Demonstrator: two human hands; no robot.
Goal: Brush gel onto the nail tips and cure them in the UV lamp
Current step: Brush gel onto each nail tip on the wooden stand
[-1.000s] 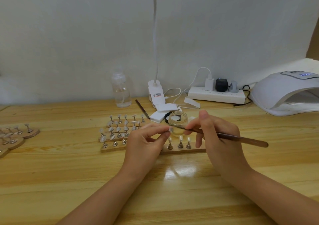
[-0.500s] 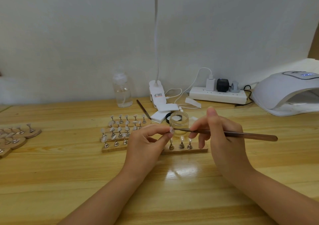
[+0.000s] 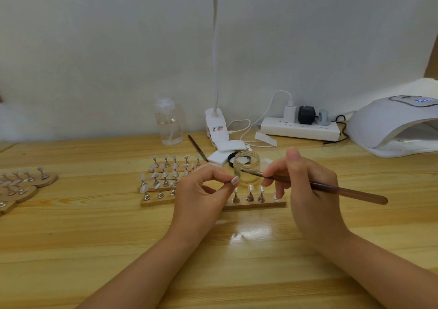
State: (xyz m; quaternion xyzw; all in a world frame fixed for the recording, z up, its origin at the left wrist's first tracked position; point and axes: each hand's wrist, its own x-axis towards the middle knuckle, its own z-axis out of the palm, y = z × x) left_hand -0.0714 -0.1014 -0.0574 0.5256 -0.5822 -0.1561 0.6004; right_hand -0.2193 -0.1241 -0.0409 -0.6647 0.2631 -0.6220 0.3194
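Note:
My left hand (image 3: 201,190) pinches a small nail tip (image 3: 234,180) between thumb and forefinger, lifted above the table. My right hand (image 3: 305,185) grips a long brown brush (image 3: 331,189), whose bristle end points left and sits just right of the nail tip, in front of the open glass gel jar (image 3: 246,167). Below the hands lies a wooden strip (image 3: 258,204) with three nail tips on metal stands. The white UV lamp (image 3: 393,126) stands at the far right, its opening facing the table.
More wooden strips of nail tips (image 3: 166,178) lie left of the jar, and round wooden holders (image 3: 26,185) sit at the far left. A clear bottle (image 3: 168,124), a desk lamp clip (image 3: 216,128), a power strip (image 3: 299,129) and a second brush (image 3: 197,147) line the back.
The brush tip has drawn slightly back to the right off the nail tip, and the brush handle has dipped lower on the right. My left hand keeps holding the nail tip in place.

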